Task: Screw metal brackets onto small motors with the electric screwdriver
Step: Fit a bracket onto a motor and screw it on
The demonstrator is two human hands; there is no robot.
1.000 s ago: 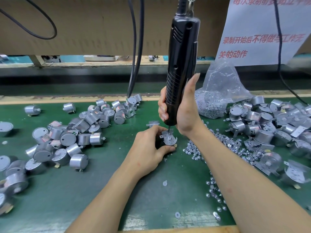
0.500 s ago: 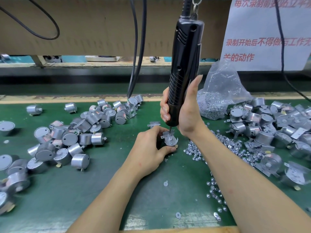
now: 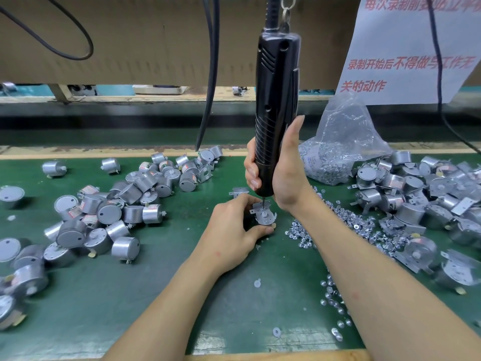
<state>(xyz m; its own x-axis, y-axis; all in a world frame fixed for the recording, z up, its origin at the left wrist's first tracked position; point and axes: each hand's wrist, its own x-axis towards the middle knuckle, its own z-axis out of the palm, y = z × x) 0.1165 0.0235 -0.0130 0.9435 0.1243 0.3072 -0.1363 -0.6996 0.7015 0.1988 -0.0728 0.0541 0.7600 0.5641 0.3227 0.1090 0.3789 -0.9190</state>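
Note:
My left hand grips a small silver motor with a metal bracket on its top, standing on the green mat at the centre. My right hand grips the lower body of the black electric screwdriver, which hangs upright from a cable. Its bit touches the bracket's far edge. Most of the motor's body is hidden behind my left fingers.
Bare silver motors lie heaped at the left. Motors with brackets pile up at the right. Loose screws are strewn beside my right forearm, in front of a clear bag of screws. Black cables hang behind. One loose bracket lies behind my left hand.
Both hands, the motor and the screwdriver keep almost the same place and grip; the bit stays on the bracket. The camera shifts slightly.

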